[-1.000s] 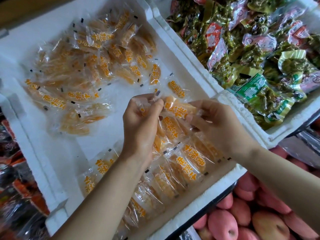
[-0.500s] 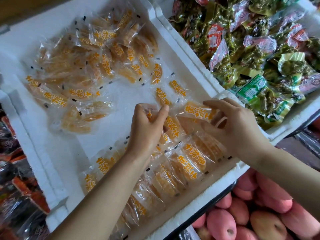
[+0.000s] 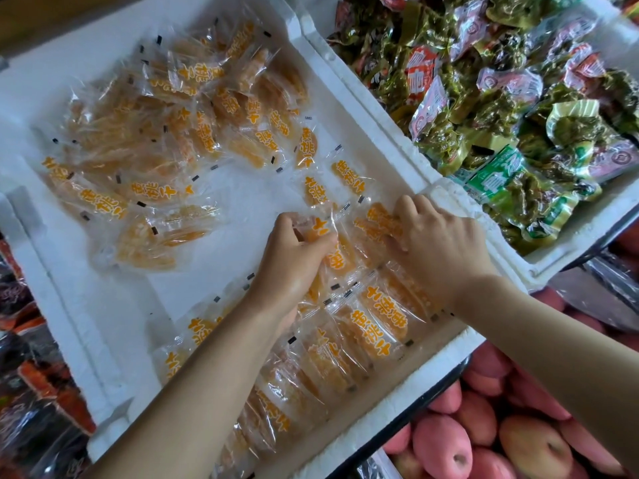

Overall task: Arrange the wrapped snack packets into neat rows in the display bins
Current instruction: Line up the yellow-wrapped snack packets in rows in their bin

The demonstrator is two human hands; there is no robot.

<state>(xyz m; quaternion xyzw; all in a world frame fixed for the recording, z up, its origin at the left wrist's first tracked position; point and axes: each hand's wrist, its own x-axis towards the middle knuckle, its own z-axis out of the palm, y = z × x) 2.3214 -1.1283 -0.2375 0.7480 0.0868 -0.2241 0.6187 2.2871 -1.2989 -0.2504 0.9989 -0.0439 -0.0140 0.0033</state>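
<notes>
Foam bin point(image 3: 415, 368): the started row point(image 3: 377, 323) runs along the near wall, its packets overlapping with their long axes pointing away from us. The left hand point(image 3: 294, 264) sits just behind the row's right end, wrist bent down, fingers and thumb curled round a held packet point(image 3: 320, 231). The right hand point(image 3: 442, 250) is by the right wall, knuckles up, fingers bent onto a corner packet point(image 3: 378, 216). Its thumb is hidden, so we cannot tell pinch from press. The loose pile point(image 3: 179, 133) lies well apart, up-left; we judge the left hand nearer to it.
</notes>
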